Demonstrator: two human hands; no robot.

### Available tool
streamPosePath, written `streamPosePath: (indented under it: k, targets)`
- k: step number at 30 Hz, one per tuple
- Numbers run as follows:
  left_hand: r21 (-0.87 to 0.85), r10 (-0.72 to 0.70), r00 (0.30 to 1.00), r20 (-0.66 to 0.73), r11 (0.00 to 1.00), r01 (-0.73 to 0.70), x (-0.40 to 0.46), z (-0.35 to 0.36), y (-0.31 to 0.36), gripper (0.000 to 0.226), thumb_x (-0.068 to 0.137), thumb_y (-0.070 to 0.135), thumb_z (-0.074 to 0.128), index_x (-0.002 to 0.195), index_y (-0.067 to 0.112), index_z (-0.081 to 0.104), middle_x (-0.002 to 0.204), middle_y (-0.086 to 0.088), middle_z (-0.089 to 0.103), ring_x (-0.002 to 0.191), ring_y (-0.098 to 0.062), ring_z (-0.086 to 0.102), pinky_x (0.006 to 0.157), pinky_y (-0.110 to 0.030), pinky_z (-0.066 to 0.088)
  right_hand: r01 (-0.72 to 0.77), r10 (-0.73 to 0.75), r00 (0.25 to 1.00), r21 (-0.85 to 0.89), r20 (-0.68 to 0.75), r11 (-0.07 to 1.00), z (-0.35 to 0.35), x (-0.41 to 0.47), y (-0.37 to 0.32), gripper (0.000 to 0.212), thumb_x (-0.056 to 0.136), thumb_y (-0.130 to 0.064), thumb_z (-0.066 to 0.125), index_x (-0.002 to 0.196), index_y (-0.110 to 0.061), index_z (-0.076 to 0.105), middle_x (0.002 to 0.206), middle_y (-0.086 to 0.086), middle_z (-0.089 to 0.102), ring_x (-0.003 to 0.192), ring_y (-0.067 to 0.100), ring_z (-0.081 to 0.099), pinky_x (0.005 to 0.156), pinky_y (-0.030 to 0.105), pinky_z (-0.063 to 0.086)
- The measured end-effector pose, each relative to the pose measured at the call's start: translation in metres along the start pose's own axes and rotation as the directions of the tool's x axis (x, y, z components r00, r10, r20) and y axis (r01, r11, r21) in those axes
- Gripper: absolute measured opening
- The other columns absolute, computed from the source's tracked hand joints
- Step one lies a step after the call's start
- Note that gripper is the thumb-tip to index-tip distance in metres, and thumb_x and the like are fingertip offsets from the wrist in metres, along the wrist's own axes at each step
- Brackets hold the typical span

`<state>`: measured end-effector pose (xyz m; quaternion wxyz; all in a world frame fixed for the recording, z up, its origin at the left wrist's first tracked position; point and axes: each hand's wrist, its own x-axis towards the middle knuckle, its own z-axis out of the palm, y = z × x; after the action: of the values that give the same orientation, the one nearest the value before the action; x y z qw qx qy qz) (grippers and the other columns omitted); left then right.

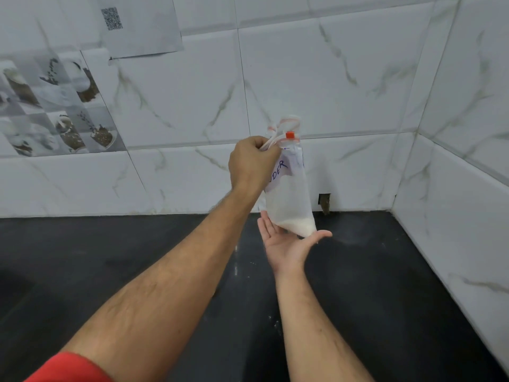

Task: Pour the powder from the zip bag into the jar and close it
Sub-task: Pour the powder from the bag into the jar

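Observation:
A clear zip bag (289, 197) with a red slider and blue handwriting hangs upright in the air in front of the tiled wall. White powder (298, 226) fills its bottom corner. My left hand (252, 161) is shut on the bunched top of the bag, just below the zip. My right hand (286, 244) is held palm up, fingers spread, directly under the bag's bottom corner and touching it or nearly so. No jar is in view.
A black countertop (358, 285) runs below my arms, with a few white specks on it. White marble-look tiled walls (330, 92) meet in a corner at the right. A paper sheet with a QR code (137, 23) hangs on the wall at the upper left.

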<state>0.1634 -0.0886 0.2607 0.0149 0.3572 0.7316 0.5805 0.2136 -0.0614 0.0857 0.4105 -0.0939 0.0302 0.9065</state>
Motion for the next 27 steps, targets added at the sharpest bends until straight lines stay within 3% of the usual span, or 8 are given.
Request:
streamPosePath:
  k: [5,8,12,14,18,21,24,27]
  targets:
    - [-0.146,0.026,0.98,0.199,0.989,0.003,-0.006,-0.046,-0.029,0.014,0.078,0.011,0.069,0.069,0.002,0.062,0.059,-0.002,0.052,0.055,-0.012,0.048,0.053,-0.024,0.038,0.115,-0.112,0.993,-0.062,0.043,0.991,0.011,0.003,-0.017,0.103,0.074,-0.094,0.031,0.13,-0.013,0.06,0.128,0.023,0.067,0.12,0.048,0.061,0.105,0.066,0.042]
    - [-0.08,0.038,0.972,0.23,0.997,-0.02,-0.008,-0.079,-0.059,0.028,0.073,0.025,0.074,0.079,0.0,0.061,0.07,-0.009,0.058,0.066,-0.017,0.053,0.063,-0.032,0.04,0.139,-0.126,0.986,-0.116,0.108,0.983,0.014,0.004,-0.027,0.091,0.083,-0.084,0.04,0.131,-0.01,0.062,0.129,0.019,0.068,0.123,0.04,0.062,0.11,0.06,0.04]
    - [0.03,-0.04,0.964,0.261,0.999,0.033,-0.012,-0.11,-0.09,0.032,0.068,0.033,0.077,0.088,0.011,0.067,0.084,-0.01,0.075,0.076,-0.023,0.069,0.074,-0.045,0.056,0.251,-0.222,0.961,-0.185,0.165,0.95,0.024,0.003,-0.032,0.064,0.095,-0.067,0.043,0.11,-0.014,0.075,0.124,0.013,0.071,0.113,0.032,0.068,0.103,0.049,0.049]
    - [0.001,-0.043,0.958,0.284,0.999,0.045,-0.015,-0.12,-0.099,0.029,0.072,0.024,0.078,0.097,0.013,0.068,0.092,-0.007,0.077,0.089,-0.026,0.074,0.084,-0.048,0.058,0.278,-0.246,0.95,-0.16,0.193,0.947,0.029,0.001,-0.03,0.074,0.089,-0.072,0.046,0.128,-0.011,0.062,0.133,0.014,0.065,0.117,0.033,0.066,0.098,0.047,0.052]
    - [-0.068,-0.05,0.937,0.346,0.995,0.078,-0.015,-0.14,-0.124,0.03,0.083,0.004,0.075,0.108,0.018,0.064,0.101,-0.01,0.076,0.096,-0.03,0.072,0.089,-0.046,0.058,0.23,-0.205,0.961,-0.125,0.187,0.965,0.015,-0.003,-0.006,0.104,0.071,-0.092,0.037,0.123,-0.005,0.058,0.129,0.017,0.067,0.122,0.036,0.064,0.104,0.051,0.048]
    - [0.0,-0.075,0.912,0.404,0.997,0.082,-0.014,-0.159,-0.156,0.043,0.077,0.015,0.08,0.116,0.02,0.061,0.103,-0.004,0.076,0.094,-0.023,0.074,0.089,-0.045,0.058,0.174,-0.14,0.979,-0.248,0.149,0.953,0.005,-0.009,0.016,0.121,0.06,-0.093,0.045,0.143,-0.005,0.05,0.139,0.02,0.061,0.129,0.04,0.058,0.113,0.054,0.04]
    - [0.002,-0.11,0.891,0.441,0.993,0.122,-0.015,-0.178,-0.178,0.063,0.064,0.037,0.085,0.119,0.021,0.06,0.106,0.003,0.076,0.096,-0.014,0.073,0.086,-0.036,0.058,0.214,-0.165,0.974,-0.405,0.153,0.889,0.009,-0.008,0.027,0.126,0.046,-0.084,0.073,0.146,-0.012,0.047,0.14,0.017,0.061,0.128,0.039,0.059,0.108,0.053,0.045]
    - [-0.02,-0.123,0.882,0.454,0.989,0.149,-0.017,-0.19,-0.192,0.062,0.062,0.046,0.084,0.117,0.026,0.062,0.108,0.009,0.075,0.099,-0.008,0.071,0.087,-0.028,0.055,0.257,-0.223,0.966,-0.52,0.13,0.814,0.008,-0.005,0.037,0.106,0.053,-0.079,0.074,0.137,-0.018,0.056,0.134,0.013,0.067,0.124,0.035,0.063,0.108,0.054,0.046]
